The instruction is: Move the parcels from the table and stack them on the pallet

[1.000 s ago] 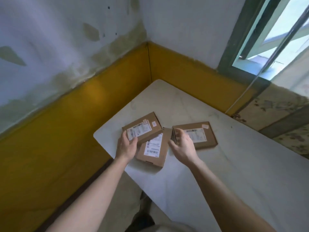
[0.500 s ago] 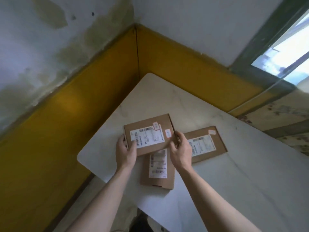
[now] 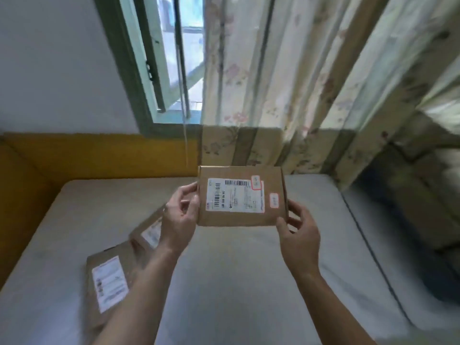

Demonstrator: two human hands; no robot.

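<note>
A white table (image 3: 236, 282) stands before a floral curtain (image 3: 298, 83) and a green-framed window (image 3: 139, 70). Two cardboard parcels (image 3: 109, 282) lie blurred at its left side. A third parcel (image 3: 241, 196) is held above it, left hand (image 3: 180, 220) and right hand (image 3: 298, 235) pinching opposite edges. Its white label (image 3: 235, 196) bears a barcode; the print is too small to read.
</note>
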